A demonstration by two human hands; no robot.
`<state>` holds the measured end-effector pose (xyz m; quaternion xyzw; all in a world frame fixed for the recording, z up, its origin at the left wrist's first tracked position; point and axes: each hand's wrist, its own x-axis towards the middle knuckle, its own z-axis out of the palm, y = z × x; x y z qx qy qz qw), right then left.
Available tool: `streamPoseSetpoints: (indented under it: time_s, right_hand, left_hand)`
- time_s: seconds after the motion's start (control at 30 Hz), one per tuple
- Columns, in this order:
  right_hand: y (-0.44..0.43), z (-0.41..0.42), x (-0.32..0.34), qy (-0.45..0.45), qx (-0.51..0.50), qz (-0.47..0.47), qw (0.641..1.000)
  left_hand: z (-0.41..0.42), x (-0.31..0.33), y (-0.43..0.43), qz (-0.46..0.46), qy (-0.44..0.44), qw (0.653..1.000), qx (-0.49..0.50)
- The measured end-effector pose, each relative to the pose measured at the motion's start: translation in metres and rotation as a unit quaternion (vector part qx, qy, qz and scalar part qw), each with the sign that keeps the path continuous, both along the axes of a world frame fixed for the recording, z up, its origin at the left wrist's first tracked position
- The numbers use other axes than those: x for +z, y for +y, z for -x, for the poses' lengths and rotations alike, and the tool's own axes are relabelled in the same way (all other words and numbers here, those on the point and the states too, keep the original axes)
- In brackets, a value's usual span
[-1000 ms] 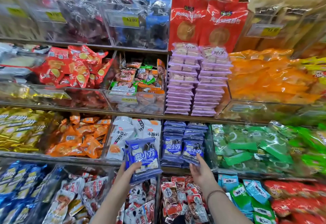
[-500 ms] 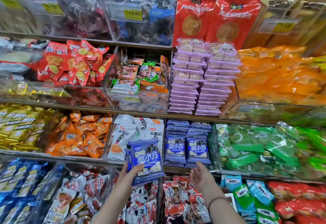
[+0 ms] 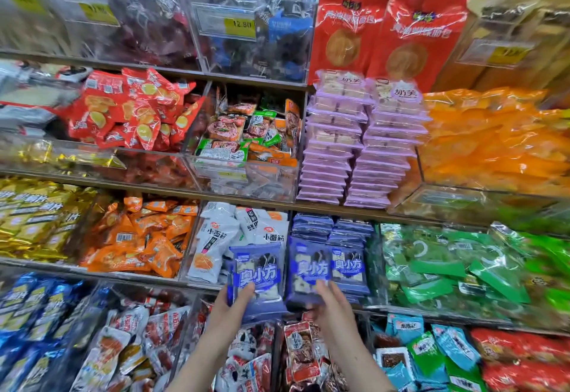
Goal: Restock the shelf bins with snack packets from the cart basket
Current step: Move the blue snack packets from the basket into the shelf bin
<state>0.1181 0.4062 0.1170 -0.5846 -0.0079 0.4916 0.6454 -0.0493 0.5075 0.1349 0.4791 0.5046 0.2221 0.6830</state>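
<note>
My left hand [image 3: 229, 310] grips a small stack of blue snack packets [image 3: 257, 273] from below, held upright in front of the shelf edge. Just to its right, my right hand [image 3: 333, 307] holds one more blue packet [image 3: 308, 270] by its lower edge, against the front of the bin of matching blue packets [image 3: 334, 231]. That bin has two flat stacks at the back and an upright packet [image 3: 350, 268] at the front. The cart basket is out of view.
White packets [image 3: 216, 237] fill the bin to the left and green packets [image 3: 447, 265] the bin to the right. Purple packet stacks [image 3: 361, 145] sit on the shelf above. Mixed red and black packets [image 3: 302, 351] lie in the bins below my hands.
My left hand has brought its blue stack to the right, closer to the blue bin. My right hand, empty just before, now holds a blue packet at the bin front.
</note>
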Motion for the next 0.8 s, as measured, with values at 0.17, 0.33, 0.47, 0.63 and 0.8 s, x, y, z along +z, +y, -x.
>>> streamPoseSetpoints:
  time_s: [0.17, 0.33, 0.47, 0.63, 0.8]
  right_hand:
    - [0.019, -0.038, -0.018, -0.131, -0.026, 0.124, 0.983]
    - [0.047, -0.049, -0.027, -0.254, 0.034, 0.165, 0.953]
    - [0.051, -0.046, -0.037, -0.427, 0.124, 0.266, 0.855]
    - [0.04, -0.054, -0.034, -0.504, 0.205, 0.312, 0.779]
    - [0.025, -0.036, -0.009, -0.407, 0.103, 0.184, 0.889]
  left_hand:
    - [0.004, 0.002, 0.006, 0.028, -0.019, 0.999, 0.033]
    - [0.007, -0.001, 0.009, 0.055, -0.018, 0.997, 0.054]
    - [0.007, -0.003, 0.009, 0.063, -0.011, 0.996, 0.057]
    - [0.003, -0.005, 0.007, 0.059, -0.002, 0.997, 0.049]
    - [-0.003, -0.006, 0.008, 0.088, 0.003, 0.995, 0.053]
